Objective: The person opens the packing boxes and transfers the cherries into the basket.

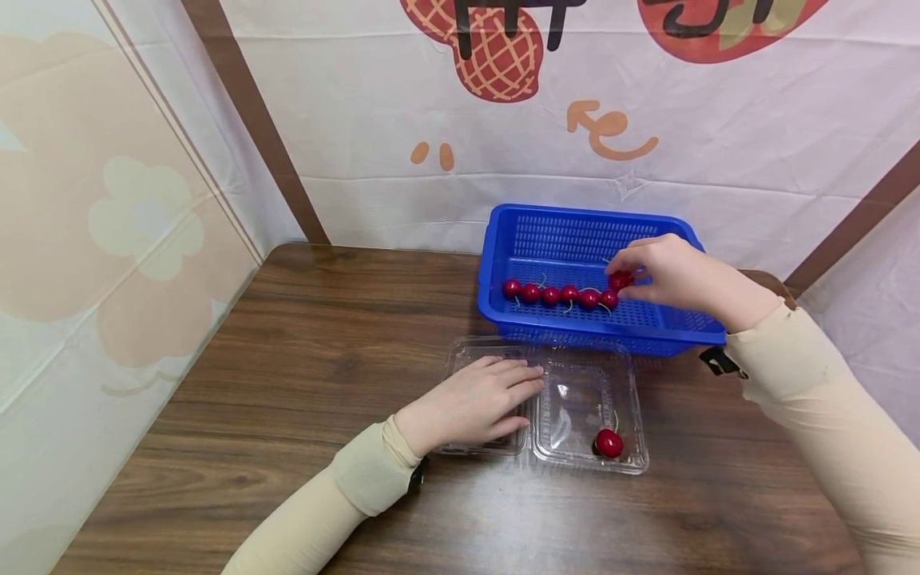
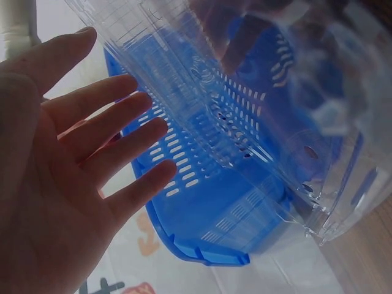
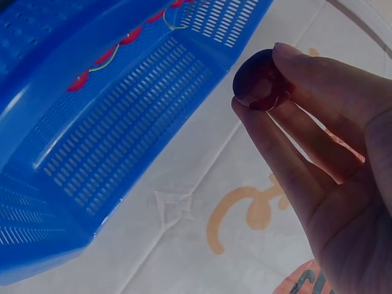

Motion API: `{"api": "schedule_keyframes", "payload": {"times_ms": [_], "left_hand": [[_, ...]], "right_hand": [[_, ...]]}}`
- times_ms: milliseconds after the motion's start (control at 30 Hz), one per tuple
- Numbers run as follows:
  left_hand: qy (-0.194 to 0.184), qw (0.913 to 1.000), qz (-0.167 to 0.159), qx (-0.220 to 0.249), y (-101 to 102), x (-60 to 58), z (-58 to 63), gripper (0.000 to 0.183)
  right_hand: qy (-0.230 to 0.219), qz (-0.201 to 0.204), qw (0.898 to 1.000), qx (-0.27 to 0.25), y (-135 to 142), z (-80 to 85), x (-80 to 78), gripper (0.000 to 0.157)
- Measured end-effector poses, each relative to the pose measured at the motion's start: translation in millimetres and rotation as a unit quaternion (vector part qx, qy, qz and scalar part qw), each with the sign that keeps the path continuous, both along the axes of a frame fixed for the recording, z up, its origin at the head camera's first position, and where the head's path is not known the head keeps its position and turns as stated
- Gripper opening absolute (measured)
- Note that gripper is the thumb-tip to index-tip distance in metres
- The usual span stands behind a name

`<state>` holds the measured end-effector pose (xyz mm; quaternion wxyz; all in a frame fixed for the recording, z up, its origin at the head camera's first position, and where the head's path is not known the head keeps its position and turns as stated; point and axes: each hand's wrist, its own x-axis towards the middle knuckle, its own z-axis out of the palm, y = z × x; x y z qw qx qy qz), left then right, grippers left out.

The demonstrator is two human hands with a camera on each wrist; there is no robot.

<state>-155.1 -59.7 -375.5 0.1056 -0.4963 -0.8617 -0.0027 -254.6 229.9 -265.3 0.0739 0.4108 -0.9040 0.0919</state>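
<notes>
My right hand [image 1: 672, 273] pinches a dark red cherry [image 1: 620, 280] between thumb and fingers, over the right part of a blue plastic basket [image 1: 589, 214]. The right wrist view shows this cherry [image 3: 260, 82] at the fingertips. Below and left of it, several red cherries [image 1: 550, 296] with green stems lie in a row in the basket. My left hand [image 1: 480, 397] rests with fingers extended over the left half of an opened clear plastic clamshell box [image 1: 568, 399], partly hiding it. A single cherry [image 1: 609, 443] sits in the box's right half, near its front corner.
A brown wood-grain table [image 1: 309, 359] carries the basket and the box, the box in front of the basket. Behind the basket hangs a white printed cloth [image 1: 359, 96], with another cloth side [image 1: 144, 208] at the left.
</notes>
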Motion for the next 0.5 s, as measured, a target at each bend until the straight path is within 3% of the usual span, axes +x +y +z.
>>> {"api": "schedule_keyframes", "payload": {"times_ms": [500], "left_hand": [[-0.009,0.9999,0.003,-0.009,0.3,0.1,0.0,0.051]], "right_hand": [[-0.026,-0.031,0.999,0.028,-1.4,4.5,-24.2,0.022]]}}
